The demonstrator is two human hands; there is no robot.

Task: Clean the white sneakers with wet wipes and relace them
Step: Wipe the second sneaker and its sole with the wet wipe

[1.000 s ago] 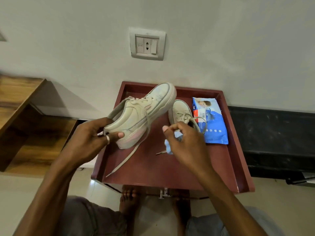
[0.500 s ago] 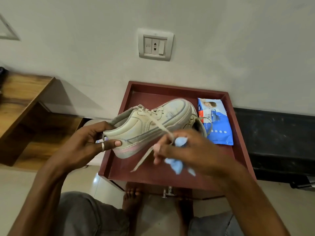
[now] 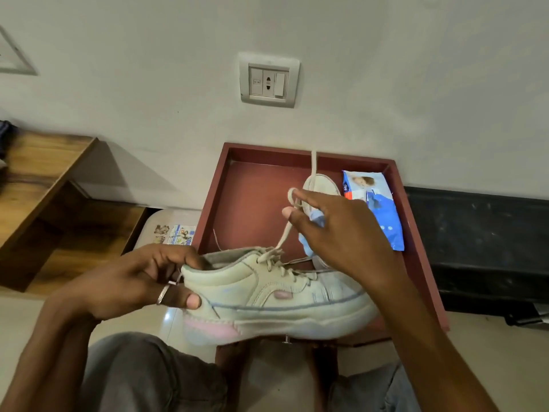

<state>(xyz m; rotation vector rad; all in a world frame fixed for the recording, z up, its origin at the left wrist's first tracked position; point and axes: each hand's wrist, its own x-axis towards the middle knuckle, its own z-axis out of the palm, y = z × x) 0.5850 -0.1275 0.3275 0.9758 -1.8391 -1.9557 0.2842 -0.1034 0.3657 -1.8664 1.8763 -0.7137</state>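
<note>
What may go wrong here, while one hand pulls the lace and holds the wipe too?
1. The right hand pinches the lace and holds the wipe together, so the wipe may slip out and fall.
2. The left hand holds the sneaker in the air by the heel only. A hard pull on the lace may twist it loose, and it may drop.

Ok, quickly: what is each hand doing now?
Left hand: grips the sneaker at its heel.
Right hand: pinches the lace, with a blue wipe under its fingers.

Left hand (image 3: 130,286) grips the sneaker (image 3: 282,295) heel (thumb outside); right hand (image 3: 341,233), raised, pinches its lace (image 3: 283,233).
</note>
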